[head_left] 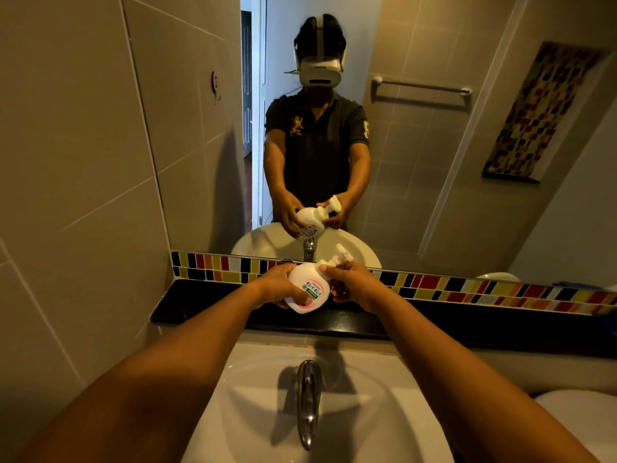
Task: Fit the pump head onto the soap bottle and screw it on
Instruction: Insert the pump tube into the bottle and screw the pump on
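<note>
While both arms are reaching out over the white sink, the person is holding the soap bottle in the air above the black ledge, in front of the mirror. The bottle is white and rounded, tilting so its neck is pointing up and to the right, its label facing the camera. The left hand is wrapping around the lower left side of the body, thumb lying across the front near the label, fingers curling behind. The right hand is closing around the neck area, thumb pressing at the shoulder of the bottle, fingers folding under the collar. The pump head is sitting on the neck, its white nozzle sticking up and to the right past the right hand's knuckles. Whether the collar is threaded fully down cannot be told; the hand is covering that joint.

Below the arms, the chrome faucet is standing at the middle of the basin, spout pointing toward the camera. A band of coloured mosaic tiles is running along the wall between ledge and mirror. The mirror is showing the same grip from the front: one hand on the body, one at the neck, pump head on top. A towel bar is appearing in the reflection, upper right.
</note>
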The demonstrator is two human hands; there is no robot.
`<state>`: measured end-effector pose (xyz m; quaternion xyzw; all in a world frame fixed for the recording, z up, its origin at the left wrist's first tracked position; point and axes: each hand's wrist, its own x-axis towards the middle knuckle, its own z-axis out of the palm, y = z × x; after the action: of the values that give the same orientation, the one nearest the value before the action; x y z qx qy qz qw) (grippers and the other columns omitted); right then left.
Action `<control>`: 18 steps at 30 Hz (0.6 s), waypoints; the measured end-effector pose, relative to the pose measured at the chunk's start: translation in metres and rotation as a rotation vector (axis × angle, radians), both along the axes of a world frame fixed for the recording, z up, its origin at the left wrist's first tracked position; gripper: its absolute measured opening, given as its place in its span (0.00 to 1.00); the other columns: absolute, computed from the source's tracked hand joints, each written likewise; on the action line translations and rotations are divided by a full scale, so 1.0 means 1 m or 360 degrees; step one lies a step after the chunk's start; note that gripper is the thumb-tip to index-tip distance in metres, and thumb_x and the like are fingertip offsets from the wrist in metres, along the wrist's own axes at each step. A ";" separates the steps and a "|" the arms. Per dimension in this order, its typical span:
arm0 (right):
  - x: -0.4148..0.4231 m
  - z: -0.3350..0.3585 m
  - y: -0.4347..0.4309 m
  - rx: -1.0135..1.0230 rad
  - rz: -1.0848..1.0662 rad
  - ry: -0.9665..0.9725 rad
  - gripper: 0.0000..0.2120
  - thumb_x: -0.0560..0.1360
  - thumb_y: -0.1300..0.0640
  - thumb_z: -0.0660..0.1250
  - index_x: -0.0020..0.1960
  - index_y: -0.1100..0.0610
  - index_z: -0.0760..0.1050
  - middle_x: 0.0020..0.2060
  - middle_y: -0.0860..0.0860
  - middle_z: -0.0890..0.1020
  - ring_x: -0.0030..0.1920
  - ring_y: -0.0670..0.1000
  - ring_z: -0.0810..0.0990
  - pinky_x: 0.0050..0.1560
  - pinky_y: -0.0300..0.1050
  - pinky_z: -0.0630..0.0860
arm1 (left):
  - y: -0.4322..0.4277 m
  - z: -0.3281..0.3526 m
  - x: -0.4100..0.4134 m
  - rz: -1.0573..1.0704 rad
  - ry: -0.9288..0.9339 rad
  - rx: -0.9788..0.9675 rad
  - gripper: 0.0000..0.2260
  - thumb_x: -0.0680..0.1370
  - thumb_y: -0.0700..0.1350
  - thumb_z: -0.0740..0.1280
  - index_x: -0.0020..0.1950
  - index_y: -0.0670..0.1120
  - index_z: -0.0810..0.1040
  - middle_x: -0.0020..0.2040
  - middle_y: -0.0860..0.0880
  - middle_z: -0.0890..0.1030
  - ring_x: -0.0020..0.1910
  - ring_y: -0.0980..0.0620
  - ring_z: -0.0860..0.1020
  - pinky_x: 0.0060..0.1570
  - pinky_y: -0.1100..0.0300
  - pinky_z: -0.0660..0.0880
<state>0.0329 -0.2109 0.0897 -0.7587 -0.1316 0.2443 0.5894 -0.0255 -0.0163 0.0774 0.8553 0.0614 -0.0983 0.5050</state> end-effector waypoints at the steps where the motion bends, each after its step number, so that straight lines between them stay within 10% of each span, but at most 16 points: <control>1: 0.000 0.000 0.000 -0.0007 -0.0002 -0.0012 0.17 0.74 0.45 0.71 0.54 0.57 0.78 0.42 0.55 0.82 0.40 0.52 0.79 0.44 0.47 0.78 | -0.001 0.000 0.000 -0.0006 -0.0004 0.0005 0.26 0.68 0.42 0.77 0.64 0.49 0.73 0.59 0.46 0.80 0.56 0.46 0.79 0.47 0.54 0.82; 10: 0.001 0.006 -0.003 0.0031 0.0081 0.0082 0.16 0.76 0.56 0.69 0.62 0.59 0.74 0.47 0.59 0.82 0.38 0.52 0.78 0.42 0.47 0.79 | 0.006 0.004 -0.001 0.0003 -0.0025 -0.0008 0.27 0.68 0.41 0.77 0.64 0.48 0.73 0.59 0.46 0.80 0.57 0.46 0.79 0.50 0.50 0.82; 18: -0.001 0.004 0.001 -0.0033 0.0002 -0.0008 0.18 0.73 0.44 0.71 0.52 0.59 0.77 0.41 0.55 0.82 0.38 0.52 0.78 0.40 0.45 0.77 | 0.002 0.004 0.000 -0.0001 -0.0005 0.0005 0.24 0.68 0.41 0.78 0.60 0.51 0.73 0.57 0.46 0.81 0.56 0.46 0.80 0.50 0.49 0.82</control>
<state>0.0321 -0.2099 0.0937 -0.7653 -0.1310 0.2442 0.5810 -0.0252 -0.0145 0.0812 0.8562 0.0604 -0.0972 0.5037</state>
